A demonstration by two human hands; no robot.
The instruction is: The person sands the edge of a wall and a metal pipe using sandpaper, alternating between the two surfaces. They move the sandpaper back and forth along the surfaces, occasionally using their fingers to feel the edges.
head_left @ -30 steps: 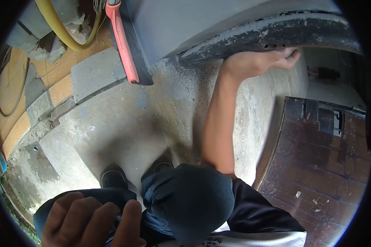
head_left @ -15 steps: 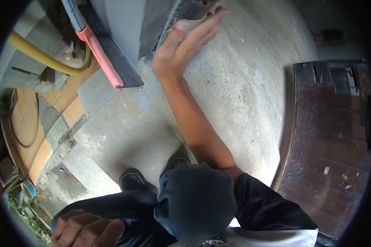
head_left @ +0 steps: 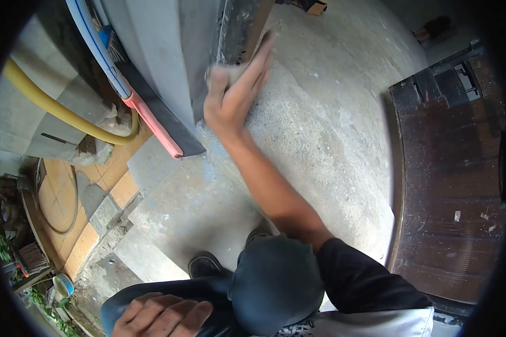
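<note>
My right hand [head_left: 230,104] reaches forward to the lower edge of a dark, worn upright panel [head_left: 233,33] beside a grey pillar. Its fingers are stretched out, thumb apart, with a pale grey flat piece [head_left: 234,73] between thumb and fingers; blur hides what kind it is. That hand lies against or very close to the panel's edge; contact cannot be made out. At the bottom left, my left hand [head_left: 162,315] is at my bent knee [head_left: 168,287], its fingers curled and its palm hidden.
A pink-ended squeegee-like tool [head_left: 154,128] leans against the grey pillar [head_left: 157,50]. Left of it curves a yellow hose [head_left: 62,112]. A dark brown panelled piece [head_left: 450,185] stands on the right. Below are the concrete floor [head_left: 320,135], orange tiles [head_left: 84,241] and a small tub [head_left: 63,285].
The camera view has shifted, so the surroundings sit lower in the frame. My right hand has moved down along the panel's edge in the image. My left hand appears farther right, still curled.
</note>
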